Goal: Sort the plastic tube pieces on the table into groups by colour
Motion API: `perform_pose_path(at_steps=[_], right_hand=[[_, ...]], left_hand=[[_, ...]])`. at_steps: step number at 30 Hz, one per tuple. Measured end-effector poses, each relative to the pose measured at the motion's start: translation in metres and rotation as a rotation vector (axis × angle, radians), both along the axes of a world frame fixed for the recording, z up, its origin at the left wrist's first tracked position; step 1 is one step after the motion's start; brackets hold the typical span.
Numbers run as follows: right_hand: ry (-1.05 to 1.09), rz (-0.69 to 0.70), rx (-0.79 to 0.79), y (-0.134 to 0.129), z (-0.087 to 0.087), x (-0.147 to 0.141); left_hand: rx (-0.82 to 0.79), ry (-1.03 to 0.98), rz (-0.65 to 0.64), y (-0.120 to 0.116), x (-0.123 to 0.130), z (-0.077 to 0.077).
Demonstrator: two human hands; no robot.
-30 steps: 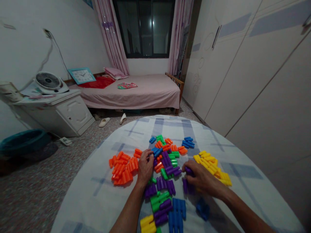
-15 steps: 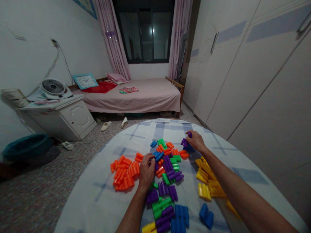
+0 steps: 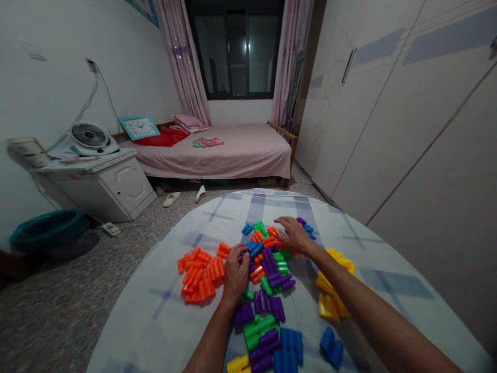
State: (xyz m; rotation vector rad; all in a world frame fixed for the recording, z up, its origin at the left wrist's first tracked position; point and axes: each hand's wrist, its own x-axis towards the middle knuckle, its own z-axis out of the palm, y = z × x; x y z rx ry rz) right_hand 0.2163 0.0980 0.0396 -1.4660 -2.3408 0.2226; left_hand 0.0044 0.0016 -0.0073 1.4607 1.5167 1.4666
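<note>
Plastic blocks in several colours lie on a round table with a checked cloth (image 3: 155, 269). My left hand (image 3: 236, 269) rests at the left edge of the mixed pile, its fingers curled beside a blue block (image 3: 255, 249); what they grip, if anything, is hidden. Over the far right of that pile is my right hand (image 3: 292, 234), fingers apart, above orange blocks (image 3: 272, 231). Just beyond it lie a purple block (image 3: 301, 221) and blue blocks (image 3: 309, 230). Purple blocks (image 3: 271, 261) cover the pile's middle.
An orange heap (image 3: 202, 274) lies left, yellow blocks (image 3: 329, 307) right under my right forearm, and blue blocks (image 3: 331, 347) near the front. Beyond the table stand a bed (image 3: 233, 155), a white cabinet (image 3: 120, 189) with a fan (image 3: 89, 135), and a wardrobe (image 3: 388, 129).
My right hand has let go of a purple block at the far right and moved left over the orange blocks, its fingers now spread. My left hand has stayed in place.
</note>
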Motion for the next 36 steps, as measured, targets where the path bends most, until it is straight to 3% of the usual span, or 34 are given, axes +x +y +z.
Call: perform_pose_path(at_steps=[5,10,21,27,31,36], right_hand=[[-0.058,0.065,-0.226,0.002,-0.007,-0.020],[-0.070,0.088,-0.288,0.004,-0.003,-0.018],[0.017,-0.102,-0.197,-0.020,-0.018,-0.021],[0.058,-0.156,-0.140,-0.017,0.001,-0.009],[-0.035,-0.083,-0.164,-0.011,0.009,-0.016],[-0.108,-0.030,-0.215,-0.012,0.001,-0.037]], left_hand=[[-0.003,0.006,-0.011,0.001,-0.001,-0.001],[0.008,0.000,-0.006,0.001,0.000,0.000],[0.024,-0.004,-0.014,0.002,0.000,0.001],[0.023,-0.008,-0.027,0.001,0.000,0.001],[0.025,-0.006,-0.019,0.002,-0.001,0.000],[0.022,0.015,-0.010,0.003,-0.002,-0.001]])
